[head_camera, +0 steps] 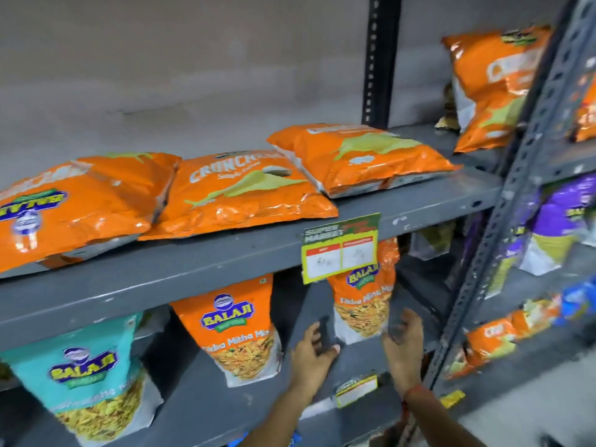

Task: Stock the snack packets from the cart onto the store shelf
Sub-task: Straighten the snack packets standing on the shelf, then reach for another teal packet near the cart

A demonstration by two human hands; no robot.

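Head view shows two bare forearms rising from the bottom edge, right of centre, toward the lower shelf (200, 391). Left hand (311, 351) is at lower centre, palm turned toward the shelf, fingers loosely spread, thumb tip pointing right toward the packet ahead. Right hand (404, 346) is just to its right, fingers curved and slightly parted, a red thread on the wrist. Both hands flank an upright orange Balaji packet (362, 304) standing on the lower shelf; whether either hand touches it cannot be told, as the frame is motion-blurred. Neither hand visibly pinches anything.

Left of that packet stands a second orange packet (237, 330), well apart from the hands. At lower left a teal packet (87, 379) stands upright on the same shelf.

On the upper shelf (193, 269), three orange Crunchex packets lie flat in a row from mid-left to centre: left one (74, 204), middle one (238, 198), right one (361, 156), edges overlapping. An upright orange packet (496, 85) stands at upper right behind the slotted post (529, 150).

A yellow-bordered price tag (340, 250) hangs from the upper shelf's front edge, just above the packet between the hands. Purple packets (561, 221) fill the next bay at right. The cart is outside the frame.
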